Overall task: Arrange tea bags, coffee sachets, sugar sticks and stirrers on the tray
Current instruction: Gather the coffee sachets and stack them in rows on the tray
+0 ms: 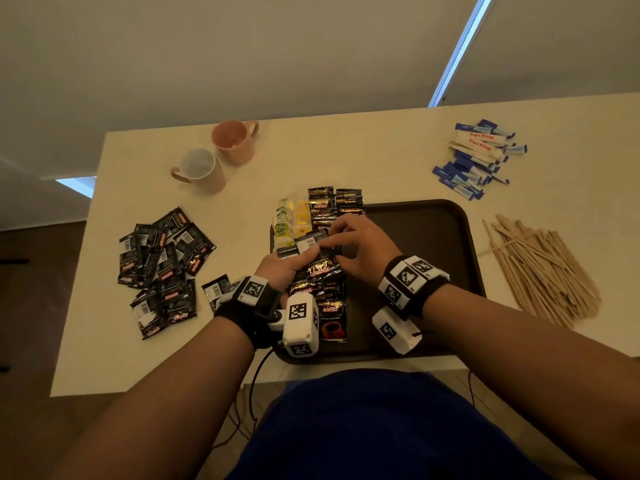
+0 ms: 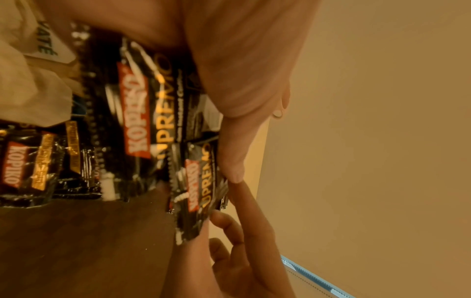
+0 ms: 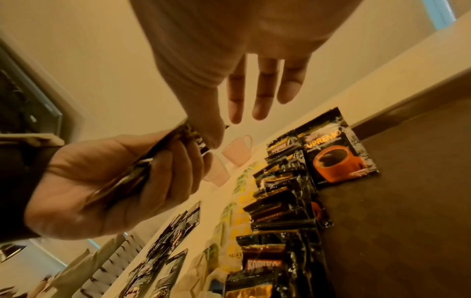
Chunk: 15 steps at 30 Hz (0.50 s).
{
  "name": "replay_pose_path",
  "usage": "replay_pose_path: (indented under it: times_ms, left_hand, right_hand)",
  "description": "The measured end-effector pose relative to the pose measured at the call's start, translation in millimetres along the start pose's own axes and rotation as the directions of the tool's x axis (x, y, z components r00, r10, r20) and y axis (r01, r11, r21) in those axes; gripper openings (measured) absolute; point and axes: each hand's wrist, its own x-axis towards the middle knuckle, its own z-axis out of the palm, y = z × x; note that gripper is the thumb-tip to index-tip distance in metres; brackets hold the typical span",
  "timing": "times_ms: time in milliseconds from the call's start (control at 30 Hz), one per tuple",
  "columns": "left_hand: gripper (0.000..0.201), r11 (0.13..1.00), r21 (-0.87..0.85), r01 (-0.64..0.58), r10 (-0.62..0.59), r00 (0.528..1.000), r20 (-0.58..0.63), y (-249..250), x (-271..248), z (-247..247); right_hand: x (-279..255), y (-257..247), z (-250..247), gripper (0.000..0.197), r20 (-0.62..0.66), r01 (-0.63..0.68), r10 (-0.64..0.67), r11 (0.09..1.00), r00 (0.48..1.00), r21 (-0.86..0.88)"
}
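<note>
Seen from the head camera, a person sits at a pale table (image 1: 381,150) with a dark brown tray (image 1: 433,237) directly ahead at twelve o'clock. The left hand (image 1: 287,265) is curled around a small stack of black coffee sachets (image 1: 320,263), held above the tray's left part. The right hand (image 1: 360,242) reaches in from three o'clock; its thumb and forefinger pinch the top sachet of that stack, while its other fingers (image 3: 262,90) stay straight and spread. A column of coffee sachets (image 1: 327,209) already runs along the tray's left side, its long axis pointing from six o'clock to twelve, each sachet overlapping the next, and a row of yellow and green tea bags (image 1: 292,220) lies just beside it at nine o'clock. The held stack sits directly over this column, so the right hand is the nearer one for laying the next sachet (judging by the open tray floor to its right). Off the tray, a loose heap of sachets (image 1: 162,265) lies at nine o'clock, sugar sticks (image 1: 478,157) at two o'clock, wooden stirrers (image 1: 540,268) at three o'clock, and two pink mugs (image 1: 218,154) at eleven o'clock.
</note>
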Motion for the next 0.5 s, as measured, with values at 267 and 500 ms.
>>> replay_pose_path:
  times_ms: [267, 500]
  left_hand:
    - [0.036, 0.996, -0.072, 0.06, -0.056, 0.997, 0.054, 11, -5, 3]
    - [0.028, 0.91, -0.375, 0.176, -0.135, 0.982, 0.132, 19, -4, 4]
  right_hand:
    - [1, 7, -3, 0.023, -0.109, 0.026, -0.027, 1.0, 0.994, -0.012]
    - [1, 34, -18, 0.016, -0.061, -0.368, 0.374, 0.925, 0.925, 0.098]
